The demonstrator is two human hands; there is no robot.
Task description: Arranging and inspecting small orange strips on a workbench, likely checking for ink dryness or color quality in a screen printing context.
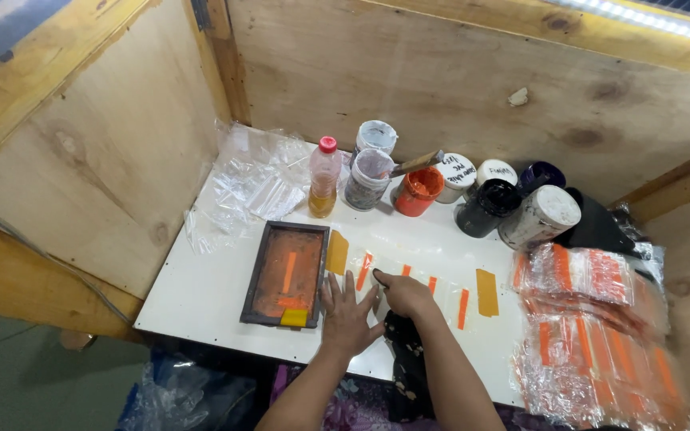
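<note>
A white desk [201, 295] stands in a corner made of bare plywood walls, and the dark rectangular printing frame with orange-stained mesh [287, 274] lies flat on it, which I take as the landmark. Just right of this frame the left hand [346, 315] rests flat with fingers spread, holding nothing, only pressing on the clear plastic sheet with orange printed bars [409, 279]. Right of it, the right hand [403, 293] has its fingers curled, the forefinger pointing down on the same sheet; whether it pinches anything I cannot tell. A small yellow squeegee [294, 318] sits on the near edge of the frame. Behind the frame stand a clear bottle with red cap [323, 177], an open orange ink pot [418, 191] and several dark jars [486, 207]; far right of it lies a pile of printed plastic bags [592, 335]. The risk, as I judge, is smearing: if the bars are wet, a palm or sleeve sliding across could smudge them. Also the squeegee could slip off the frame and stain the desk.
</note>
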